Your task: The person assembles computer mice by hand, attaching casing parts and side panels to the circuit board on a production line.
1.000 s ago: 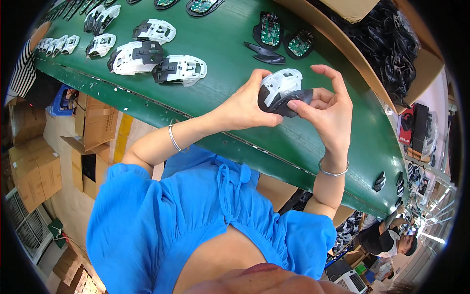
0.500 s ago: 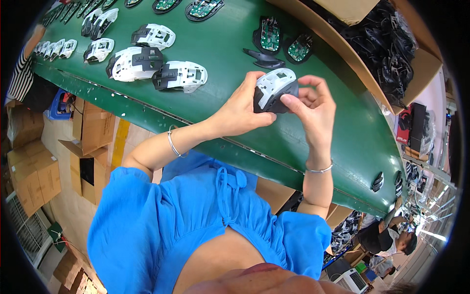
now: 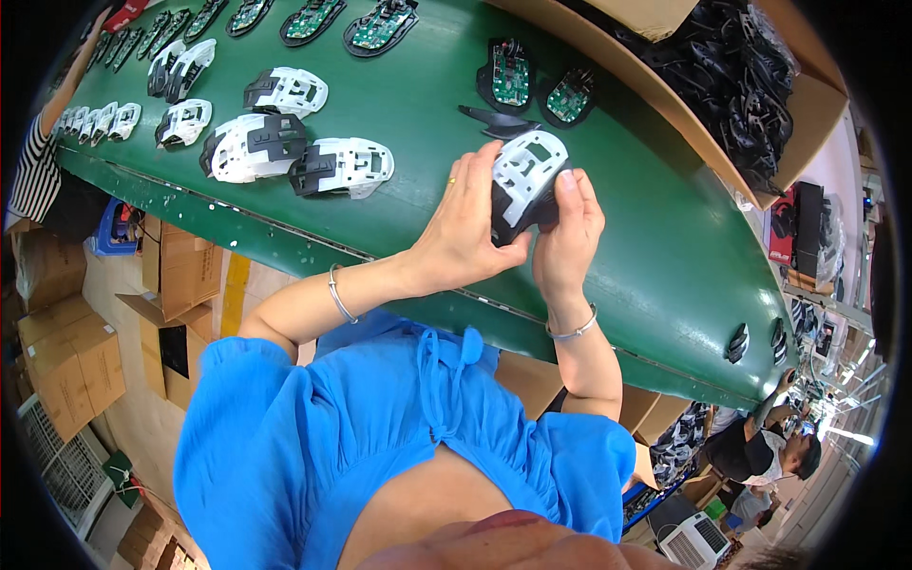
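Between my two hands is a computer mouse shell (image 3: 528, 173), white on top and black at its sides and lower end, held above the green work surface (image 3: 418, 104). My left hand (image 3: 467, 220) is closed on its left side, thumb at the lower end. On the right side, my right hand (image 3: 570, 223) grips it with the thumb on the edge; its other fingers are partly hidden. Just beyond the shell lies a dark curved side piece (image 3: 498, 123). Two mouse bases with green circuit boards, one (image 3: 510, 78) and another (image 3: 570, 97), sit behind it.
To the left lie several white-and-black shells (image 3: 344, 167), with rows of circuit-board bases (image 3: 380, 28) farther back. A cardboard box (image 3: 698, 142) of black parts stands at the right. Another person's striped sleeve (image 3: 36, 171) shows at far left; a second person (image 3: 760, 451) is at far right.
My right hand has come in from the right and closed around the shell's side. The shell is turned more upright, its white top facing me. The view has shifted slightly.
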Available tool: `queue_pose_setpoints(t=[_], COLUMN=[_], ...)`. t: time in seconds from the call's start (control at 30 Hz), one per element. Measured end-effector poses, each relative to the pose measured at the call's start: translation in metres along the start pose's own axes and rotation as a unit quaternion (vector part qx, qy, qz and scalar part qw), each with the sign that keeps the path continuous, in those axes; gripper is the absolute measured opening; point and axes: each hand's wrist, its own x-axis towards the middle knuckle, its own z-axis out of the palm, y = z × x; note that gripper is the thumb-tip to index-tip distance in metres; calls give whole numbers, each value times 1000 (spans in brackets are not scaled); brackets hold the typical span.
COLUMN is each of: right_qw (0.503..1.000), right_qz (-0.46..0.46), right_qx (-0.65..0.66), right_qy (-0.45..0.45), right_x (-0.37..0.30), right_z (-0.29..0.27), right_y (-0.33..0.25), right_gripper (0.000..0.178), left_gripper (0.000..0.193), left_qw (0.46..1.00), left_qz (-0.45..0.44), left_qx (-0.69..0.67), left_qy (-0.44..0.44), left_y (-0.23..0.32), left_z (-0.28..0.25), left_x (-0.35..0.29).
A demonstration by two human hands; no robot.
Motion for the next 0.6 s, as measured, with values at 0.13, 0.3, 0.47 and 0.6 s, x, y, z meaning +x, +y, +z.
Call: queue_pose_setpoints(t=[0.13, 0.3, 0.47, 0.6], right_qw=[997, 995, 991, 990], right_qz=[13, 36, -21, -82], right_qx=[-76, -28, -94, -89], right_qy=[28, 90, 91, 69], right_x=[8, 21, 21, 25], right_z=[5, 25, 32, 35], right_y=[7, 17, 20, 26], right_gripper=[33, 49, 52, 51], left_gripper=[90, 96, 99, 99], left_qw=[1000, 993, 993, 994], left_qz=[20, 26, 37, 26], left_qx=[14, 118, 116, 108], left_qy=[-16, 16, 5, 3], left_y=[-1, -9, -9, -11], left_z=[1, 0, -8, -11], left_x=[-2, 0, -2, 0])
